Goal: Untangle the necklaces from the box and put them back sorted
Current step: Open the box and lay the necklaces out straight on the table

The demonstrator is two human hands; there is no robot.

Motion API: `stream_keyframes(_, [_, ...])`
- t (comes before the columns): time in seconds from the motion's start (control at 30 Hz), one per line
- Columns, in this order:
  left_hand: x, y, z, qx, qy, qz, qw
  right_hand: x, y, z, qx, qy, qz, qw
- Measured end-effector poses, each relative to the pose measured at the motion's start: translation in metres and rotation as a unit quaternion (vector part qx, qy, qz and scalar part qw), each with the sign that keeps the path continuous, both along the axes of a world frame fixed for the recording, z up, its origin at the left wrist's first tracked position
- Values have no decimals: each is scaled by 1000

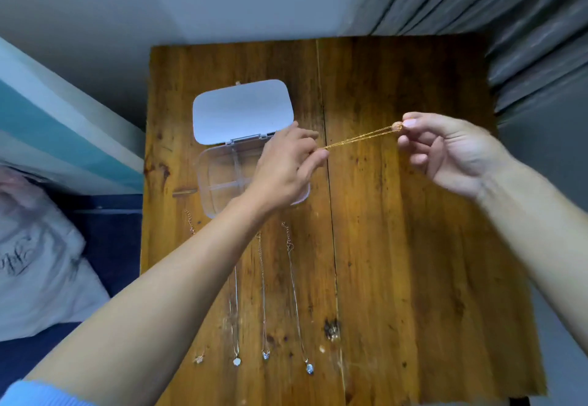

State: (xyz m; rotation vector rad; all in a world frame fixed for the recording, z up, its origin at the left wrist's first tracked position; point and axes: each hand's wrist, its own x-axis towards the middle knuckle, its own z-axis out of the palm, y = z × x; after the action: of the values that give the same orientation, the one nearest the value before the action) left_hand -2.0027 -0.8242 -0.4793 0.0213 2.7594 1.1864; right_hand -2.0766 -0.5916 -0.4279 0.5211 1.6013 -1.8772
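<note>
A gold necklace (359,136) is stretched taut in the air between my two hands. My left hand (286,167) pinches one end above the clear plastic box (211,176). My right hand (445,151) pinches the other end, where the pendant sits, between thumb and forefinger. The box stands open with its white lid (241,109) folded back; its divided compartments look empty where visible, and my left hand hides its right side. Several thin necklaces (294,294) lie straight and side by side on the wooden table (413,246) in front of the box, pendants toward me.
The table stands against a grey wall, with grey curtains (525,23) at the right. A bed with a white pillow (38,262) lies to the left of the table. The table's right half holds nothing.
</note>
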Motion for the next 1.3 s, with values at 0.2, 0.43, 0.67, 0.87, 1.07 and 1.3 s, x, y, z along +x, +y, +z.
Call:
stream_keyframes(0.2, [10, -21, 34, 326, -204, 46, 922, 37, 21, -24, 88, -39, -39, 995])
stream_keyframes(0.43, [25, -4, 20, 115, -192, 61, 973, 143, 27, -56, 234, -42, 125, 963])
stream_keyframes(0.67, [39, 30, -13, -140, -117, -110, 977, 231, 9, -78, 310, 27, 265, 913])
stream_keyframes(0.87, [45, 40, -26, -210, -92, -200, 953, 257, 4, -85, 366, 69, 319, 871])
stream_keyframes(1.07, [57, 36, -36, -206, -96, -209, 951, 269, 8, -91, 405, 86, 366, 834])
stream_keyframes(1.3, [67, 32, -42, -199, -55, -165, 964, 271, 8, -94, 431, 125, 392, 803])
